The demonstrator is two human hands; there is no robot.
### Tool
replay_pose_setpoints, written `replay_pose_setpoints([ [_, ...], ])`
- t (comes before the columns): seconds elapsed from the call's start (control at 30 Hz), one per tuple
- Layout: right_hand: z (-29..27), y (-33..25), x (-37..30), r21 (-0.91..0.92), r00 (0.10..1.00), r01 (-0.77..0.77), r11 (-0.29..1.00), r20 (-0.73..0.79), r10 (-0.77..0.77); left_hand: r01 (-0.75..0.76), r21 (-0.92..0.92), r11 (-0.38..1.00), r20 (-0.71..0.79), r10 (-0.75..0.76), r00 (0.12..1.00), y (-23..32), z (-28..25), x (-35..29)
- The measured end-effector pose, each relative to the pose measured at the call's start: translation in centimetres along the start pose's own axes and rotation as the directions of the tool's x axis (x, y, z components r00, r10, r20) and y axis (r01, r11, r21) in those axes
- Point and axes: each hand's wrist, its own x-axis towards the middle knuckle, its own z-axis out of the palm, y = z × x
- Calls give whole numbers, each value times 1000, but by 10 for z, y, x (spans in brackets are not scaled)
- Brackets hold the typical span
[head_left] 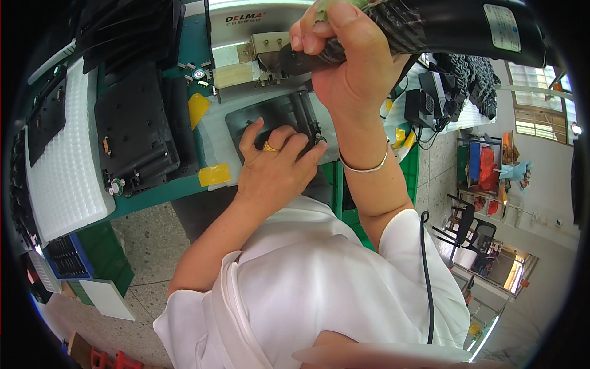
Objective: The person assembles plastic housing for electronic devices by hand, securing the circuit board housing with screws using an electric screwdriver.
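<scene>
My left hand (275, 161) rests with its fingers spread on a flat black plastic housing (240, 120), which lies on a pale mat at the near edge of the bench. A ring shows on one finger. Raised above and to the right of the housing, my right hand (353, 58) is closed around a thick-bodied black hand tool (445, 27), shaped like a heat gun. Clear wrap covers part of the tool, and a pale label is on its right end. Its narrower end points left, towards a white bench machine (230, 31). Something pale green shows by my right fingertips.
More black housings (132, 117) are stacked to the left, beside a white textured foam sheet (64, 160). Yellow tape pieces (214, 175) stick to the bench edge. Small round parts (198, 74) lie near the machine. Black boxes with cables (421, 107) stand at the right.
</scene>
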Motion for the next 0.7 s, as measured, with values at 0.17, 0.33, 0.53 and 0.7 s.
replay_pose_setpoints([
  [0.17, 29, -34, 10, 19, 933, -341, 940, -120, 341, 20, -24, 1000, 38, -19, 999, 0, -2, -1],
  [0.33, 38, -48, 16, 23, 809, -566, 824, -177, 560, 45, -63, 997, 89, -40, 995, 2, -5, 3],
  [0.53, 1, -65, -17, -46, 927, -358, 933, -136, 349, 62, -110, 992, 71, -54, 996, 1, -8, 8],
  [0.7, -16, -131, -50, 153, 839, -522, 839, -88, 537, 57, -96, 994, 91, -48, 995, -2, -6, 7],
])
